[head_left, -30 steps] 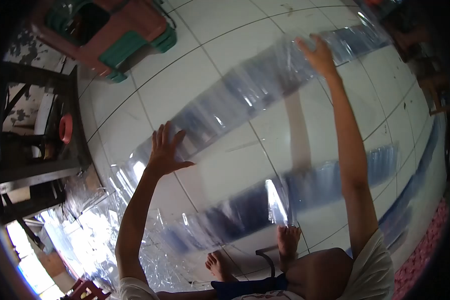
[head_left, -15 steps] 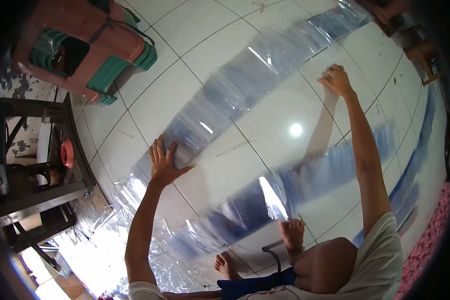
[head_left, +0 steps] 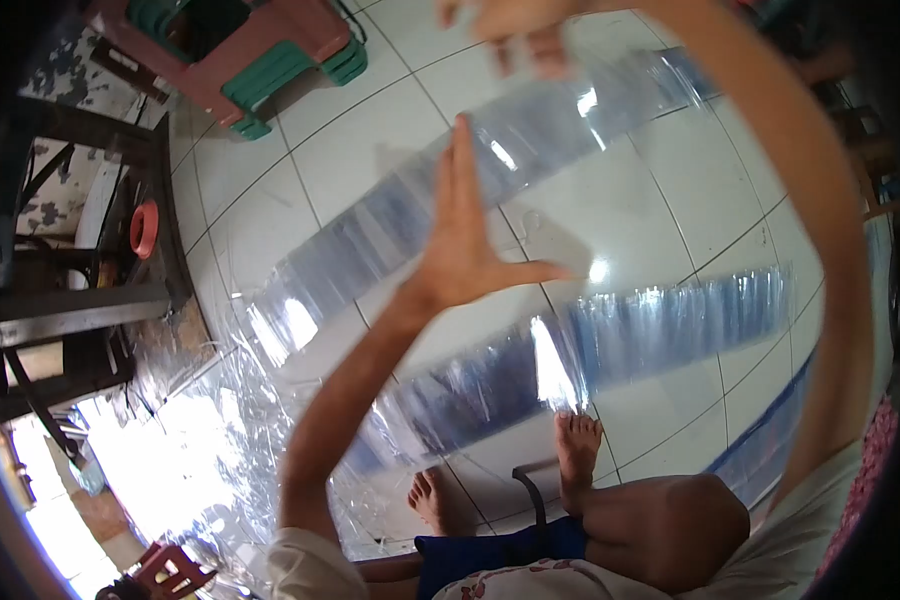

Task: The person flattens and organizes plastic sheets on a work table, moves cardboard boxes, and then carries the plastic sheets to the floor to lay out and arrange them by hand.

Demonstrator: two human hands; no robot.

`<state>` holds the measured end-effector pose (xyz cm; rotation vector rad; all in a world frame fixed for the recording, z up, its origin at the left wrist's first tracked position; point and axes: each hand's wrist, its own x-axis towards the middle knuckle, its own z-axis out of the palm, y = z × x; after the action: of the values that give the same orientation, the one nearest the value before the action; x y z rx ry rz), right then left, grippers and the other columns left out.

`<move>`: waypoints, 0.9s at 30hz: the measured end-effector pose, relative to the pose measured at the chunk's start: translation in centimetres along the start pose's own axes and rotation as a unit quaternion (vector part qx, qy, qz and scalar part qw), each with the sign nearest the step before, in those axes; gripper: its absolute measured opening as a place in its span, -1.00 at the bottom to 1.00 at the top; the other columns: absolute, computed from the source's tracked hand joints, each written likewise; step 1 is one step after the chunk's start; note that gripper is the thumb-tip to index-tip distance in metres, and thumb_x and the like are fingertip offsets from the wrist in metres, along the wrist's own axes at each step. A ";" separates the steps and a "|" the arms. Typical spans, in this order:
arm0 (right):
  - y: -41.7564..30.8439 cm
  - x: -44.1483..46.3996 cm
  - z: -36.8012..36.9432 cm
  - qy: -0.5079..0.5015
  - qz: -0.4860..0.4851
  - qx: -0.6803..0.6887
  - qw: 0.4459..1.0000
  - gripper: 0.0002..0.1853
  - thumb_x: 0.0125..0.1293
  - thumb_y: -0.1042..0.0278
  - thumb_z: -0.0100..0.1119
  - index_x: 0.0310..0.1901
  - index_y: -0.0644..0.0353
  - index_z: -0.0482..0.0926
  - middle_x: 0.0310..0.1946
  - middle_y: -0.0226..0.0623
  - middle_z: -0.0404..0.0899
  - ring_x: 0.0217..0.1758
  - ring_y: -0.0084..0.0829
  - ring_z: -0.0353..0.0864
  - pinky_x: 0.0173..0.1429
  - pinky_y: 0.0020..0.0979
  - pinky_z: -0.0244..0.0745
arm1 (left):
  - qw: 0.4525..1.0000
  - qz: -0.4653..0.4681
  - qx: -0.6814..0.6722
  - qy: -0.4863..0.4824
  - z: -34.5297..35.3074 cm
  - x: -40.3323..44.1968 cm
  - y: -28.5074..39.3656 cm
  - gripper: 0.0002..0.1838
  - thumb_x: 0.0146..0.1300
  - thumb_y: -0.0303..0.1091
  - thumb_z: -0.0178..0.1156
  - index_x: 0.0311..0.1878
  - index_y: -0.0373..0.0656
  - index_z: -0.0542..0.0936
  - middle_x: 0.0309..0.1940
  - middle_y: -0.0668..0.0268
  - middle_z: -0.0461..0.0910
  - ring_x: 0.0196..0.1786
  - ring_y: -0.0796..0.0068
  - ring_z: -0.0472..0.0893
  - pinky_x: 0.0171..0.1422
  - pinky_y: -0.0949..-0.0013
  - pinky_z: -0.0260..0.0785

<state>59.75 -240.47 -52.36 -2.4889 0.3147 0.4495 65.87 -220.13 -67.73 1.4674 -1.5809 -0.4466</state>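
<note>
A far row of overlapping clear plastic sheets (head_left: 370,233) runs slantwise across the tiled floor. My left hand (head_left: 465,235) is over the middle of this row, fingers straight and thumb stretched out to the right, with nothing in it. Whether it touches the plastic I cannot tell. Near the top edge of the view, my right hand (head_left: 525,35) is beyond the far row. Motion smears its fingers, and no held thing can be made out. Closer to my feet lies a second row of clear plastic sheets (head_left: 670,325), bluish and overlapping in the same way.
Stacked red and green plastic stools (head_left: 280,70) stand at the upper left. Below them is a dark wooden table frame (head_left: 100,300) with a red-orange ring-shaped thing (head_left: 144,229). Loose shiny plastic (head_left: 230,430) covers the lower left floor. More plastic (head_left: 770,430) lies at the right.
My left hand has moved up and right from the left part of the far row. My right hand has swung left and away, across the far row. The view has shifted slightly.
</note>
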 end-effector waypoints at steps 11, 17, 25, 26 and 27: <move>-0.6 15.3 1.3 -0.264 -0.108 0.293 0.912 -0.10 0.37 -0.27 0.02 0.44 0.36 0.05 0.05 0.20 0.57 -0.08 -0.08 0.70 -0.01 -0.13 0.67 | 0.695 -0.175 -0.509 0.476 1.0 -3.5 -5.5 -0.47 0.47 -0.29 0.00 0.43 -0.17 0.15 0.14 0.13 0.50 0.11 0.15 0.56 0.23 0.16 0.45; 5.7 21.4 7.1 -0.037 -0.150 0.211 0.965 -0.27 0.41 -0.09 0.09 0.43 0.16 0.12 0.09 -0.05 0.59 0.02 -0.15 0.67 0.01 -0.13 0.65 | 0.521 -0.242 -0.590 0.568 1.2 -13.5 -13.3 -0.55 0.50 -0.11 -0.03 0.38 0.03 0.24 -0.29 0.32 0.40 -0.35 0.52 0.41 -0.19 0.40 0.44; 20.2 17.3 17.6 0.165 -0.024 -0.154 0.974 -0.14 0.02 -0.45 0.31 0.16 0.12 0.47 0.11 -0.14 0.51 0.26 -0.27 0.45 0.35 -0.19 0.36 | 0.518 -0.560 -0.149 0.629 0.8 -15.2 -11.9 -0.22 0.19 0.12 0.36 0.21 -0.30 0.30 -0.34 0.33 0.33 -0.36 0.54 0.36 -0.26 0.41 0.39; 20.0 16.5 18.2 0.177 -0.025 -0.181 0.967 -0.13 -0.01 -0.47 0.31 0.15 0.12 0.48 0.07 -0.15 0.53 0.22 -0.26 0.46 0.33 -0.19 0.38 | 0.486 -0.550 -0.118 0.669 1.3 -14.6 -12.0 -0.22 0.17 0.12 0.37 0.16 -0.35 0.33 -0.34 0.31 0.35 -0.33 0.51 0.39 -0.24 0.36 0.39; 19.9 16.2 18.2 0.162 -0.012 -0.168 0.972 -0.12 -0.03 -0.48 0.32 0.15 0.10 0.48 0.04 -0.17 0.53 0.21 -0.25 0.46 0.32 -0.18 0.39 | 0.451 -0.537 -0.087 0.708 1.6 -14.2 -12.0 -0.23 0.16 0.13 0.39 0.12 -0.39 0.37 -0.35 0.29 0.38 -0.31 0.48 0.41 -0.23 0.31 0.40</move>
<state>63.79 -247.75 -82.70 -2.8965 0.3602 0.0864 70.18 -210.28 -82.99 1.6153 0.8455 0.0924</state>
